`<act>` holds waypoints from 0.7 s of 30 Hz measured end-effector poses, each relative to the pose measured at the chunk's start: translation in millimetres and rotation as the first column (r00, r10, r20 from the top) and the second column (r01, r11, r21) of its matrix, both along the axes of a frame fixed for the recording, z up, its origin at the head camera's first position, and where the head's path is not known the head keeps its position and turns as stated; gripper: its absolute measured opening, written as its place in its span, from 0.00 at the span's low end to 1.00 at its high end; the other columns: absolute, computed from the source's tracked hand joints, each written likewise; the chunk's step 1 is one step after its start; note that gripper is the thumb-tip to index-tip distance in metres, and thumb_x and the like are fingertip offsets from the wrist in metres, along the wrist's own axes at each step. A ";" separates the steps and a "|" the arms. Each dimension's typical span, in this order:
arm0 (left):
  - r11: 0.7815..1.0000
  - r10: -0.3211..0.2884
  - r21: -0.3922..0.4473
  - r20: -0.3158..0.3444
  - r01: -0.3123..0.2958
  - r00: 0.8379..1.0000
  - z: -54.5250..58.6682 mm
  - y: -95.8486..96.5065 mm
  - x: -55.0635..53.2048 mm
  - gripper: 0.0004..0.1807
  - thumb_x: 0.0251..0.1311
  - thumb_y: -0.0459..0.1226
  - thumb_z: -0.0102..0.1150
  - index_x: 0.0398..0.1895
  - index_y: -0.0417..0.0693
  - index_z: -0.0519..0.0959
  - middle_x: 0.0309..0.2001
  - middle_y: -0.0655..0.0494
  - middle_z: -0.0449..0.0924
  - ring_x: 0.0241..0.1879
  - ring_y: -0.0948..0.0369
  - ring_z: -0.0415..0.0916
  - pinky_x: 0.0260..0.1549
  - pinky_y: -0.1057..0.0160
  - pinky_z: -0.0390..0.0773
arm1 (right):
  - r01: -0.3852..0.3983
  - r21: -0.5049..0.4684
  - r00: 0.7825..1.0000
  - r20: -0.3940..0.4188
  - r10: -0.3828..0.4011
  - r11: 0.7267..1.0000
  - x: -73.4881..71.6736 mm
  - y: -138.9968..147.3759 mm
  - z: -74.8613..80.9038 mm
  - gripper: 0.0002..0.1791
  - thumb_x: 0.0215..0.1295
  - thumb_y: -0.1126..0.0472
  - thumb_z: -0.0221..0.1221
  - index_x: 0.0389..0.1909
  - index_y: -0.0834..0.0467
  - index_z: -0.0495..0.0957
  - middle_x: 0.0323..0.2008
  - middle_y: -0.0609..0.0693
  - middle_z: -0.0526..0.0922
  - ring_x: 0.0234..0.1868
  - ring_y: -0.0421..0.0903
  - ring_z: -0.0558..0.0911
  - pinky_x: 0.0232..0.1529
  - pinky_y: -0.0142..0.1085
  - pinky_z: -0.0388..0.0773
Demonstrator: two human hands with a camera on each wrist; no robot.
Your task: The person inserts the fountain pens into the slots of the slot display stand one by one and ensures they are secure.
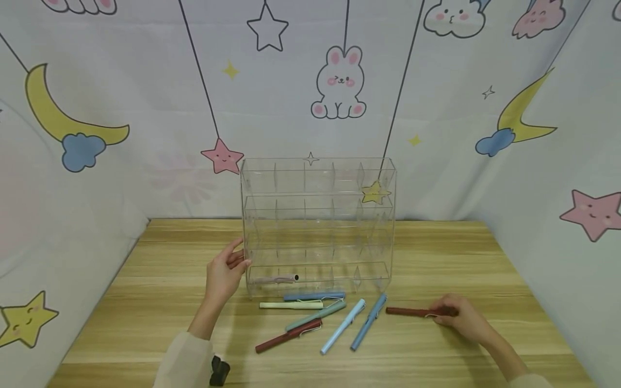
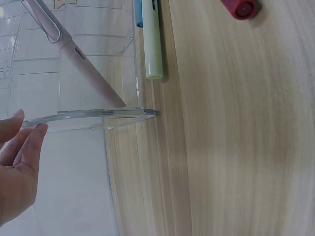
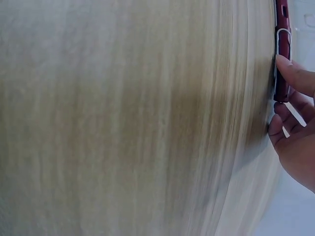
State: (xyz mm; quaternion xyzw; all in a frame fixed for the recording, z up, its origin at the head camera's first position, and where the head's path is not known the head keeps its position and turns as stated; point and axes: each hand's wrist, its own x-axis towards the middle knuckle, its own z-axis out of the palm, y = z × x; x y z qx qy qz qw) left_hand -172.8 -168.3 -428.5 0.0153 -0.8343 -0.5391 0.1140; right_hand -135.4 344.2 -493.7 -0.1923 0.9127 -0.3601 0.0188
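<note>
A clear acrylic pen organizer [image 1: 317, 202] with several compartments stands upright on the table. My left hand [image 1: 226, 272] pinches its left side panel between thumb and fingers; the left wrist view shows this left hand [image 2: 19, 169] at the panel's edge. A pale pink pen [image 1: 274, 279] lies slanted in the lowest row at the left. On the right, my right hand [image 1: 461, 318] holds a dark red pen [image 1: 407, 311] by its capped end, with the other end pointing left. In the right wrist view the thumb presses the pen's cap [image 3: 282, 49].
In front of the organizer lie a blue pen [image 1: 310, 297], a pale green pen [image 1: 286, 305], a teal pen [image 1: 315, 316], another dark red pen [image 1: 286, 337], a light blue pen [image 1: 342, 327] and a darker blue pen [image 1: 368, 323]. A patterned curtain [image 1: 301, 118] hangs behind. A small black object [image 1: 220, 372] is by the left sleeve.
</note>
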 end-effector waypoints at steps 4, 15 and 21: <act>1.000 -0.002 0.007 -0.004 0.002 1.000 -0.1 -0.2 0.0 0.29 0.52 0.23 0.60 0.60 0.38 0.68 0.45 0.33 0.77 0.43 0.45 0.77 0.37 0.64 0.81 | -0.012 -0.002 0.999 -0.030 0.012 1.000 1.8 0.3 0.8 0.11 0.49 0.63 0.66 0.35 0.58 0.81 0.33 0.46 0.79 0.36 0.34 0.74 0.35 0.27 0.73; 1.000 -0.001 -0.010 -0.005 0.001 1.000 -1.4 0.1 -0.2 0.29 0.52 0.24 0.60 0.60 0.40 0.68 0.45 0.33 0.77 0.44 0.46 0.77 0.38 0.63 0.81 | -0.061 -0.080 0.992 0.102 0.069 0.995 4.1 7.3 5.9 0.11 0.57 0.64 0.61 0.40 0.64 0.78 0.37 0.53 0.79 0.36 0.36 0.76 0.35 0.27 0.77; 1.000 0.003 -0.005 0.007 -0.003 1.000 -0.9 -0.4 -0.6 0.29 0.53 0.24 0.60 0.60 0.40 0.68 0.45 0.33 0.77 0.44 0.46 0.77 0.39 0.63 0.80 | -0.002 -0.192 0.965 0.258 0.053 0.981 5.9 5.4 17.6 0.15 0.61 0.63 0.58 0.44 0.69 0.76 0.43 0.63 0.77 0.41 0.37 0.78 0.38 0.30 0.79</act>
